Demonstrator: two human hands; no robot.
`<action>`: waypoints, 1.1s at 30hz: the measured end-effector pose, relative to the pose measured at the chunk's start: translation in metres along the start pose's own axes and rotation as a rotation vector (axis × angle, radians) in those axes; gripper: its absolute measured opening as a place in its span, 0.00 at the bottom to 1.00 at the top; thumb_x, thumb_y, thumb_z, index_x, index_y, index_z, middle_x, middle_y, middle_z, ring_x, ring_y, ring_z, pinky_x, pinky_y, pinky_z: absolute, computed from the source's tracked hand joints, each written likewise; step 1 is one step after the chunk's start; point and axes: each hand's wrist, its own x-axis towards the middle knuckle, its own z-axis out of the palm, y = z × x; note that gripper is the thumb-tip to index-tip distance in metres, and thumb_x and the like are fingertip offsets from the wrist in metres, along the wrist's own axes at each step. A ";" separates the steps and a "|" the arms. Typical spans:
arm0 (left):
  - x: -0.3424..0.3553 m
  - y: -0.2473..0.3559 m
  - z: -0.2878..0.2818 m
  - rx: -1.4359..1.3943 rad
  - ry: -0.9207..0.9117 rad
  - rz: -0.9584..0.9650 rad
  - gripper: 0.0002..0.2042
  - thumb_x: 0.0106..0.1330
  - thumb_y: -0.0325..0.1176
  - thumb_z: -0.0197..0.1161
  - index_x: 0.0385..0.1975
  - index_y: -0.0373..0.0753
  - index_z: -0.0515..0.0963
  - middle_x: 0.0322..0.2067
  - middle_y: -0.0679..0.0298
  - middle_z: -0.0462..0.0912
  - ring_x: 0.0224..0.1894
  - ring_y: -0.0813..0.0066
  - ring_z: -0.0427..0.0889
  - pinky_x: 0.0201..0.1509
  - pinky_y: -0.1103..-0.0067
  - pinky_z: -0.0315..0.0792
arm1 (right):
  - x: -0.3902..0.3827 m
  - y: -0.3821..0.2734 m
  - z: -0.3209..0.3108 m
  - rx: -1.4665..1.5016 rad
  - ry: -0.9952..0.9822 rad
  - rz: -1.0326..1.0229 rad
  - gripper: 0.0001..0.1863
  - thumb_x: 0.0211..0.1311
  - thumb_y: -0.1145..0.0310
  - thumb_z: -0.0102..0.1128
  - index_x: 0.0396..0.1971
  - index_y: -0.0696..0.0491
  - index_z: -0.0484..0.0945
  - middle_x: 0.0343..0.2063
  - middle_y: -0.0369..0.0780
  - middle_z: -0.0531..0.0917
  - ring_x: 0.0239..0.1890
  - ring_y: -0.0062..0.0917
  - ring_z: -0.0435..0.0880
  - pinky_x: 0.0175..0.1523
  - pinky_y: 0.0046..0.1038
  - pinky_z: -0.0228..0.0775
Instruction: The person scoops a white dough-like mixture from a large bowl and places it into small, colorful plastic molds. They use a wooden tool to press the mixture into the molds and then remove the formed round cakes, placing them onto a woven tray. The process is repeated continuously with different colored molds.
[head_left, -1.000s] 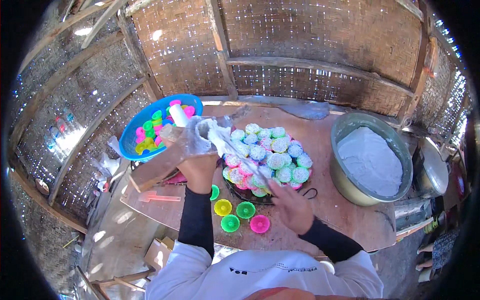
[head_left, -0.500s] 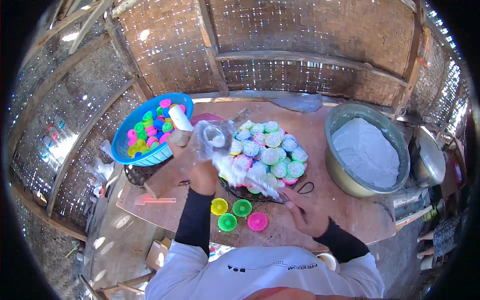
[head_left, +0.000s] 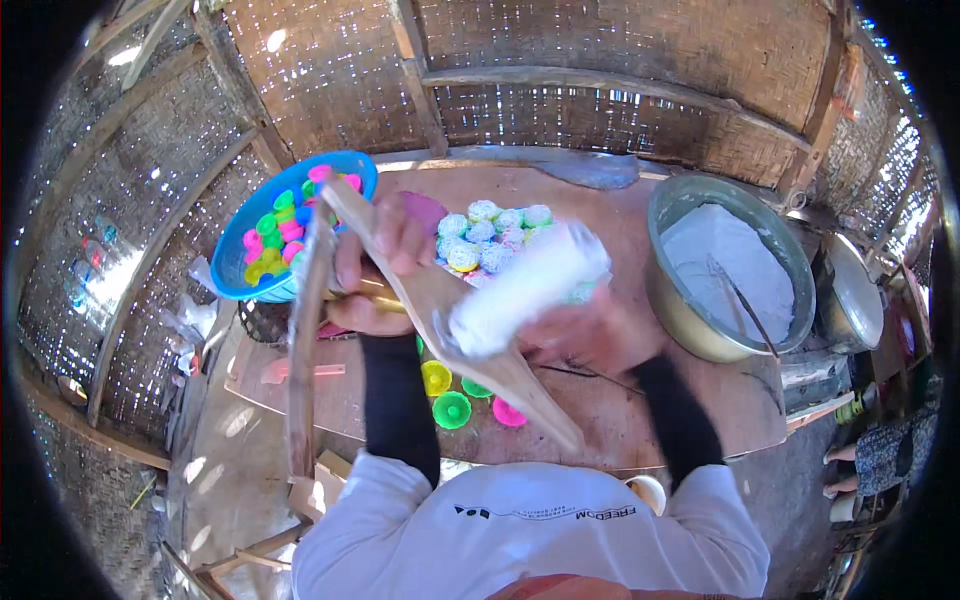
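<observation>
My left hand (head_left: 390, 250) grips a wooden press with two long boards (head_left: 545, 410), held slanting over the table. A white cylinder (head_left: 525, 285) lies across one board. My right hand (head_left: 590, 330) is at the cylinder's lower side, its fingers smeared by motion, so its hold is unclear. Behind them is a pile of coloured moulds with white shredded filling (head_left: 480, 228), partly hidden. Empty flower-shaped moulds in green (head_left: 451, 408), yellow (head_left: 436, 376) and pink (head_left: 510, 410) lie below the press.
A blue basket (head_left: 240, 288) of coloured moulds is at back left, a pink spatula (head_left: 310, 370) below it. A large basin (head_left: 665, 310) of white dough, with a rod (head_left: 745, 305) in it, stands right, beside a lidded pot (head_left: 855, 300). Another person's legs (head_left: 845, 470) show far right.
The press has swung more upright, and its white cylinder has moved right and down. The rod has left my right hand for the basin. My right hand has risen to the cylinder.
</observation>
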 end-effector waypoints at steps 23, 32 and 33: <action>-0.072 0.049 0.090 2.176 -0.211 -0.789 0.19 0.38 0.44 0.73 0.31 0.44 0.80 0.28 0.64 0.81 0.32 0.61 0.80 0.36 0.70 0.72 | -0.012 -0.022 0.080 -1.387 0.260 -0.567 0.56 0.48 0.45 0.64 0.62 0.67 0.42 0.54 0.57 0.63 0.54 0.42 0.68 0.59 0.37 0.58; -0.088 0.049 0.098 2.092 -0.233 -0.889 0.23 0.36 0.48 0.73 0.33 0.44 0.81 0.30 0.63 0.82 0.34 0.61 0.80 0.43 0.68 0.71 | -0.011 -0.034 0.083 -1.485 0.136 -0.499 0.54 0.48 0.47 0.65 0.61 0.68 0.46 0.56 0.59 0.61 0.58 0.49 0.64 0.62 0.39 0.54; -0.089 0.046 0.099 2.106 -0.211 -0.884 0.23 0.36 0.48 0.74 0.33 0.43 0.81 0.31 0.63 0.82 0.35 0.61 0.80 0.44 0.68 0.71 | -0.008 -0.030 0.082 -1.403 0.155 -0.486 0.53 0.48 0.48 0.66 0.61 0.68 0.46 0.57 0.59 0.60 0.59 0.50 0.64 0.63 0.39 0.53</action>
